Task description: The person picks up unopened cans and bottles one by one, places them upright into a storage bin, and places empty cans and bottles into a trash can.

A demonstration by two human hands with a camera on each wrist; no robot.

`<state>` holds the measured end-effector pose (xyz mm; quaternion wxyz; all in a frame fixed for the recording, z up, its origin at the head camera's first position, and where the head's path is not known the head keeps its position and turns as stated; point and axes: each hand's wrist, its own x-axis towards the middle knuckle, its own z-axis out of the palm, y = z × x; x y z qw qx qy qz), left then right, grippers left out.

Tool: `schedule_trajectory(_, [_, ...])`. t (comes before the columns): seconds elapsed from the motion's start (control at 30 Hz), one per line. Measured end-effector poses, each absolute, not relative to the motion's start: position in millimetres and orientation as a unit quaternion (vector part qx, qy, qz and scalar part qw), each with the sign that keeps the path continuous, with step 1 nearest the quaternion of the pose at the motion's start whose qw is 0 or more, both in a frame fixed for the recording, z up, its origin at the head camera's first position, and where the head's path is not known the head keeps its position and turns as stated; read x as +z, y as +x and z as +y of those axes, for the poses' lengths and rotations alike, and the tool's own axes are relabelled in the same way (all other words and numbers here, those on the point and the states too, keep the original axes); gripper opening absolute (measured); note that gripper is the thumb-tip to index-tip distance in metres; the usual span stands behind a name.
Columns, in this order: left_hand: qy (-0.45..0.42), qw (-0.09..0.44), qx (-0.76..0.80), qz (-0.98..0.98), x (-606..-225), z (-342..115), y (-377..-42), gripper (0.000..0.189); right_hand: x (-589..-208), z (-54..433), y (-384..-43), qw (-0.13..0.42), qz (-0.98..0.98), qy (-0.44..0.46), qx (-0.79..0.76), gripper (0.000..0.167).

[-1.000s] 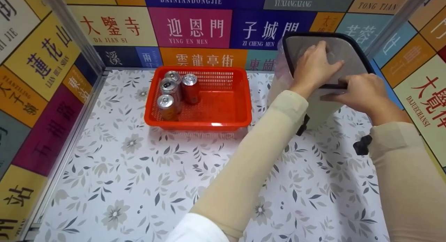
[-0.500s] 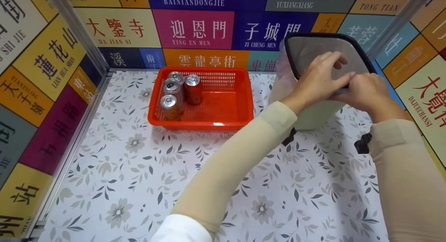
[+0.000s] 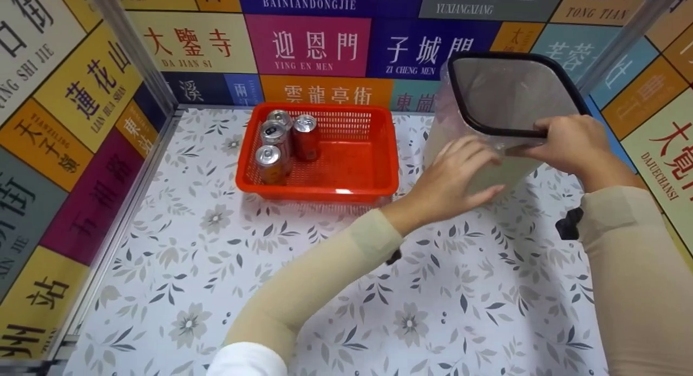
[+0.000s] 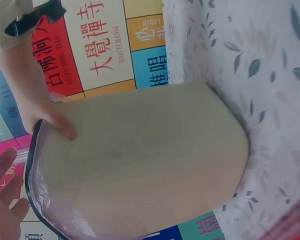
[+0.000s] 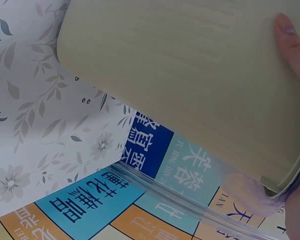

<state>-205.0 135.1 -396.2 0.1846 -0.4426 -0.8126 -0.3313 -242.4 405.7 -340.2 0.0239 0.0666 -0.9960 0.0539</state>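
A pale trash bin with a black rim ring and a clear plastic liner over its edge stands at the back right. My right hand grips the bin's near right rim, its thumb down the outer wall. In the left wrist view that thumb presses the pale wall. Just in front of the bin my left hand hovers with fingers and thumb spread, holding nothing. Over to the left, a red plastic basket carries several drink cans upright at its left end.
A floral-patterned cloth covers the table. Panels with large printed characters wall in the back and both sides, joined by metal corner posts.
My left hand has come out of the bin's mouth and moved down and left, in front of the bin. The right hand keeps its grip on the rim. Basket and cans stay put.
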Motion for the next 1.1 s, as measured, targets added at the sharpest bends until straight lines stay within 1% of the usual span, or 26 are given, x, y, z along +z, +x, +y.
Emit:
schedule_trajectory(0.1, [-0.440, 0.172, -0.321, -0.821, -413, 113, -195, 0.045, -340, 406, -242, 0.016, -0.996, 0.054, 0.071, 0.069])
schedule_trajectory(0.17, [-0.430, 0.172, -0.310, -0.830, -424, 96, -189, 0.049, -339, 405, -242, 0.009, -0.996, 0.049, 0.079, 0.070])
schedule_trajectory(0.4, [-0.385, 0.220, -0.212, -0.871, -454, 14, -177, 0.064, -336, 404, -243, 0.013, -0.996, 0.058, 0.070, 0.071])
schedule_trajectory(0.53, [-0.327, 0.229, -0.180, -0.899, -461, -36, -178, 0.071, -335, 406, -241, 0.010, -0.995, 0.047, 0.083, 0.070])
schedule_trajectory(0.7, [-0.233, 0.207, -0.160, -0.937, -468, -96, -180, 0.077, -338, 409, -240, 0.009, -0.995, 0.044, 0.090, 0.069])
schedule_trajectory(0.8, [-0.190, 0.194, -0.164, -0.948, -472, -127, -179, 0.077, -340, 408, -241, 0.012, -0.995, 0.047, 0.089, 0.070])
schedule_trajectory(1.0, [-0.133, 0.155, -0.188, -0.961, -476, -178, -170, 0.080, -341, 406, -242, 0.010, -0.995, 0.051, 0.087, 0.073])
schedule_trajectory(1.1, [-0.108, 0.130, -0.181, -0.969, -476, -199, -172, 0.083, -339, 405, -243, 0.013, -0.995, 0.053, 0.083, 0.072])
